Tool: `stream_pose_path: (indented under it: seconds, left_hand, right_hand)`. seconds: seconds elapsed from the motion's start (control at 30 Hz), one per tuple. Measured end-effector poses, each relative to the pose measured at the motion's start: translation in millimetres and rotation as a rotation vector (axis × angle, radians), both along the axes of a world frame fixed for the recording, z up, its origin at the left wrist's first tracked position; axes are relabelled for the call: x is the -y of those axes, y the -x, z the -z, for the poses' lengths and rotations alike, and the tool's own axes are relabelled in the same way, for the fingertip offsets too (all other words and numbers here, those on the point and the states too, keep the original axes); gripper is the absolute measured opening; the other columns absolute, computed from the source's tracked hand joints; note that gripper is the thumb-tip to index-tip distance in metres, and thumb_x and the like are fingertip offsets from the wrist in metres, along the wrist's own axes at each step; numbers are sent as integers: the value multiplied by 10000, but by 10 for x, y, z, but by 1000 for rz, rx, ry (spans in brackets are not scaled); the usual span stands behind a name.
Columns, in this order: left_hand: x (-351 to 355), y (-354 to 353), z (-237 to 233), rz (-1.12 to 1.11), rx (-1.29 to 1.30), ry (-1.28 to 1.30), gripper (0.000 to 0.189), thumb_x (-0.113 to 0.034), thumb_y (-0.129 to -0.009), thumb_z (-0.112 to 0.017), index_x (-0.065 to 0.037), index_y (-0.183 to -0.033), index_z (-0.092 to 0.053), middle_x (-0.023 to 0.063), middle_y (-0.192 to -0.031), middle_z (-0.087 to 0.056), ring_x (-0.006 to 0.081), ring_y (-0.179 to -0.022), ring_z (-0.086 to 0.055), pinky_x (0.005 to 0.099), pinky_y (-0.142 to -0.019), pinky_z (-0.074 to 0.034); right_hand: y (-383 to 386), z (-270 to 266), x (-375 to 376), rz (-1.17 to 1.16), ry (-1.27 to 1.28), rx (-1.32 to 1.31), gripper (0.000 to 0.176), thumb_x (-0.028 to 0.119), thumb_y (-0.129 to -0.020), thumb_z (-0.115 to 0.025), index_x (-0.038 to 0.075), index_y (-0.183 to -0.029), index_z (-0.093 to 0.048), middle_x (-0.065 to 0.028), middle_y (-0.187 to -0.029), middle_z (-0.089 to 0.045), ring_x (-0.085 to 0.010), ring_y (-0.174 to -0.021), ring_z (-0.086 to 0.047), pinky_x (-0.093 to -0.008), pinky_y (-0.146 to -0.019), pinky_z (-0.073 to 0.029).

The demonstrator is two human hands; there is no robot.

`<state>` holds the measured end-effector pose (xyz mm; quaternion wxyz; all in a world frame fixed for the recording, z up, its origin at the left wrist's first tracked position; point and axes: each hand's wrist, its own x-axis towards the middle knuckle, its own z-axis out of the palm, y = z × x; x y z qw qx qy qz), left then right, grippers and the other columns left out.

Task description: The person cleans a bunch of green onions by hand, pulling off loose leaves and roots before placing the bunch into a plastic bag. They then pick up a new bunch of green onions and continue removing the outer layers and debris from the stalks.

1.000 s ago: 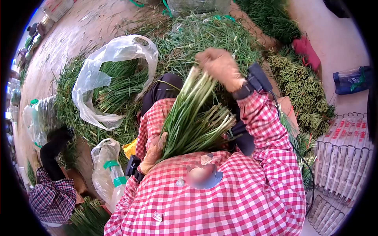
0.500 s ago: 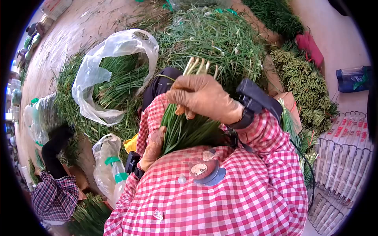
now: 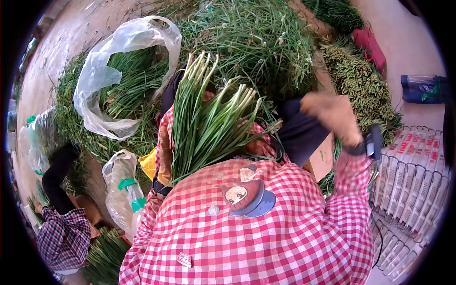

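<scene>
Down here, our L hand (image 3: 164, 160) grips stalks (image 3: 202, 126), prob. to keep 'em bunched; R hand (image 3: 333, 117)'s blurred, grip we can't tell.

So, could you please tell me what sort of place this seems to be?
Probably a produce sorting or packing area: a loose heap of greens lies on the floor, what look like bundles are piled nearby, and an open plastic bag has more inside.
</scene>
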<state>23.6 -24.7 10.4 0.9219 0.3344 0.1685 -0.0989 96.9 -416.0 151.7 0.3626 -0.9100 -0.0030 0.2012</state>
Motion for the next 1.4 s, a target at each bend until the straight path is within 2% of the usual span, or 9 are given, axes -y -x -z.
stream_pose_path:
  seconds: [0.13,0.27,0.4,0.53,0.8,0.93,1.07,1.23,1.4]
  left_hand:
    - [-19,-1,4,-4,-13,3,567,-443,-945,-479,-124,-1402,-371,78,-1304,-528,238,-1106,-566,397,-951,-482]
    - [-26,34,14,2,-13,-12,552,-418,-942,-491,-109,-1388,-389,78,-1291,-537,234,-1101,-570,386,-950,-479]
    - [-85,114,90,-2,-9,-13,536,-393,-939,-504,-93,-1373,-406,79,-1279,-547,229,-1096,-573,375,-949,-476]
    - [-154,243,181,-11,-17,-13,520,-368,-937,-517,-78,-1359,-423,79,-1266,-557,225,-1091,-577,364,-949,-473]
    - [-143,343,292,-37,-27,46,489,-317,-931,-542,-47,-1330,-457,80,-1241,-576,216,-1081,-584,342,-947,-467]
    - [-144,268,363,-49,-6,94,473,-292,-928,-555,-32,-1315,-475,81,-1228,-586,211,-1075,-587,331,-946,-464]
    - [-238,309,737,16,33,132,458,-267,-925,-568,-17,-1300,-492,81,-1216,-595,207,-1070,-591,319,-945,-462]
    - [139,-89,-610,362,-154,38,513,-191,-842,-670,-4,-1286,-493,113,-1169,-613,202,-1005,-619,333,-900,-499]
    - [432,-470,-682,267,428,-802,563,-199,-874,-639,-10,-1353,-410,117,-1064,-646,237,-919,-642,338,-796,-505]
  right_hand:
    - [491,397,-660,-555,145,146,306,321,-905,-584,36,-996,-649,-111,-912,-674,-270,-871,-647,-338,-751,-505]
    - [336,219,-748,187,-278,69,421,441,-875,-613,59,-1054,-610,-102,-880,-644,-257,-753,-614,-389,-803,-490]
    - [-142,447,-628,-247,-131,273,829,507,-736,-731,39,-1355,-438,-179,-1298,-531,-307,-1233,-478,-363,-1045,-362]
    - [-450,471,-884,-444,-437,-506,454,365,-779,-720,76,-1122,-649,-61,-943,-688,-150,-853,-596,-301,-778,-461]
    - [-864,-107,-98,29,-537,75,257,130,-833,-510,21,-983,-687,-27,-860,-660,-91,-680,-542,-176,-606,-409]
    - [-624,281,218,-33,1241,1048,520,319,-910,-511,-3,-1307,-423,-222,-1007,-618,-357,-956,-577,-451,-797,-475]
    - [114,276,-745,-772,-30,-136,340,324,-951,-437,61,-994,-648,-139,-971,-640,-295,-955,-592,-376,-857,-475]
    - [41,768,-1258,-620,-38,-368,894,798,-812,-294,-6,-998,-638,-217,-937,-629,-310,-882,-609,-396,-741,-467]
    - [-120,515,-1596,-170,-1122,-579,703,530,-834,-635,50,-1319,-462,-100,-1190,-575,-202,-1035,-568,-333,-895,-449]
